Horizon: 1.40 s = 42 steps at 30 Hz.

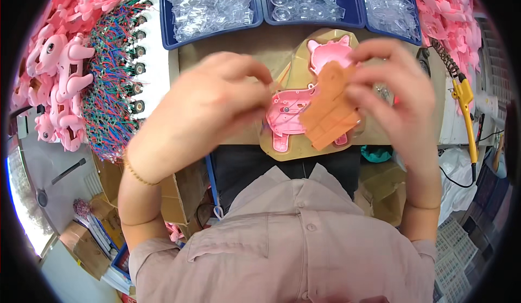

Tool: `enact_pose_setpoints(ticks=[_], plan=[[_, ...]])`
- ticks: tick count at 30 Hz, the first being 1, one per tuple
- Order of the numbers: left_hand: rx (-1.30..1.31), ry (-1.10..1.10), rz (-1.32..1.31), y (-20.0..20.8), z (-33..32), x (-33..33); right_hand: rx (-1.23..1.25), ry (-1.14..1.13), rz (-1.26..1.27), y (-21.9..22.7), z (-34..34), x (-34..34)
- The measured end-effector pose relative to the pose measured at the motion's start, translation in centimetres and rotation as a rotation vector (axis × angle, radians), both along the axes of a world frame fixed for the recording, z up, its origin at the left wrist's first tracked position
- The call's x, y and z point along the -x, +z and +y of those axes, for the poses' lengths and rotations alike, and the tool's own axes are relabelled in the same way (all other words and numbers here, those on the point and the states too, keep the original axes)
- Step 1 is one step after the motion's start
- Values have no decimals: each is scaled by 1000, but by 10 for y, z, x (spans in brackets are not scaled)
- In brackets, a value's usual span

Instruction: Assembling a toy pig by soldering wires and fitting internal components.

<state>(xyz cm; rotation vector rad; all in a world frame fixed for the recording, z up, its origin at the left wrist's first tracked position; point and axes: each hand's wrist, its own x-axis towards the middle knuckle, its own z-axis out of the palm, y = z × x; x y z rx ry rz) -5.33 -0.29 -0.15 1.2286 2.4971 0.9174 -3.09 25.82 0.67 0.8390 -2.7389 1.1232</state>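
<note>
In the head view, a flat orange piece [330,110] is held at its edge by the right hand [396,83], partly covering a hollow pink animal-shaped plastic shell [286,125] on a tan base [269,149]. The left hand [214,97], blurred and curled, is seen at the shell's left; whether anything is gripped cannot be told. Clear plastic parts [211,4] are heaped in blue trays [217,35].
</note>
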Motion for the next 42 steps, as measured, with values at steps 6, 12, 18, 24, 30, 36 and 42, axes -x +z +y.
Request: enact_pose_setpoints(ticks=[6, 12, 18, 24, 30, 36, 42], plan=[[-181, 344, 333, 13, 17, 12, 373, -341, 77, 25, -3, 18], [-559, 618, -719, -45, 27, -56, 131, -319, -166, -13, 20, -39], [-731, 698, -894, -57, 29, -77, -104, -106, -155, 4, -19, -29], [-628, 803, -451, -62, 30, -81, -169, 291, -376, -17, -52, 1], [-230, 607, 108, -66, 22, -83, -328, 344, -114, -19, -52, -13], [-186, 741, 96, -83, 26, -82, -313, 351, -36, -28, -65, -4], [-111, 648, 443, -99, 15, -102, -367, 392, -64, -26, -62, 3]])
